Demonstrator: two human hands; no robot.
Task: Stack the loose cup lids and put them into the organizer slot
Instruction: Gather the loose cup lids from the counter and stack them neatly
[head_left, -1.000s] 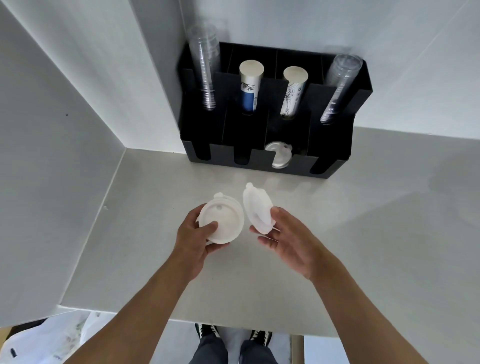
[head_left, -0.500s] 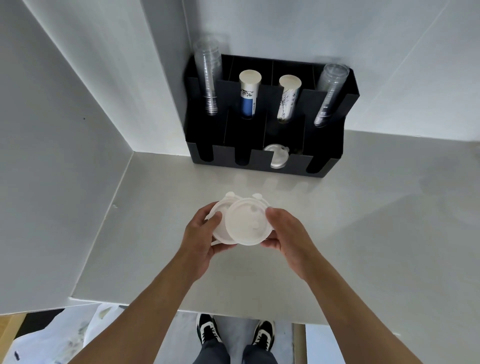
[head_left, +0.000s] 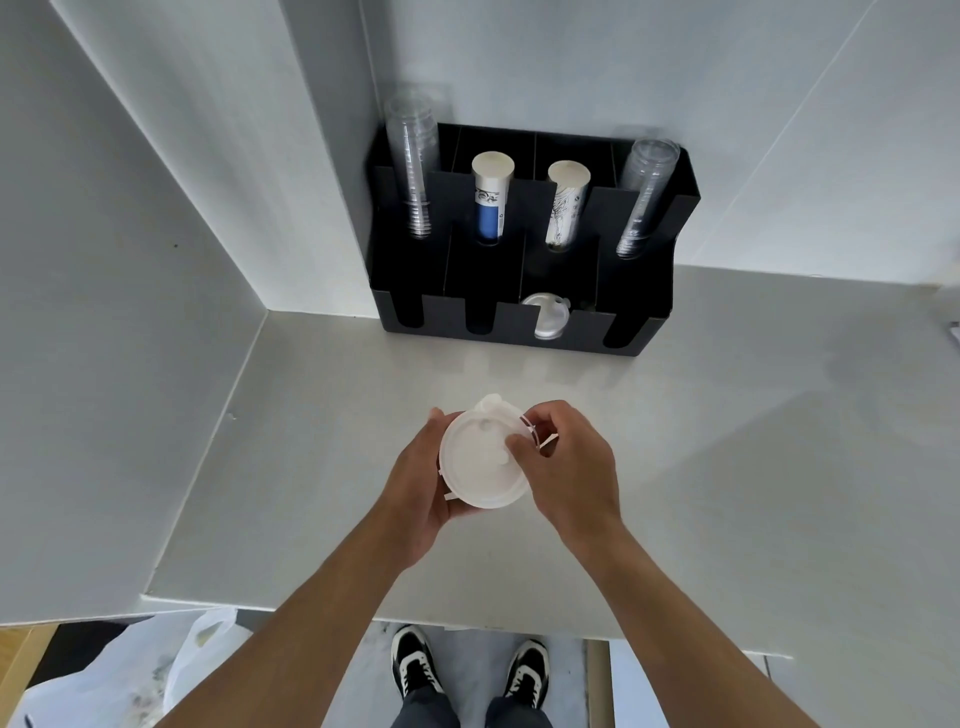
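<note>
Stacked white lids (head_left: 480, 462) were held above the tabletop (head_left: 727, 441), left hand (head_left: 415, 488) cupping them from beneath, right hand (head_left: 569, 467) fingers (head_left: 519, 448) pinching the top lid's edge, well short of the black organizer (head_left: 524, 249), one lid (head_left: 545, 314) already slotted.

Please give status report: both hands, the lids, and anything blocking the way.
Left hand and right hand both grip round white plastic lids, stacked. Black organizer front slot holds one lid. Nothing between.

café-style drinks counter, black cup organizer (head_left: 524, 332) against white wall, stacked clear cups (head_left: 413, 171), paper cups (head_left: 491, 202), grey countertop (head_left: 727, 467)
</note>
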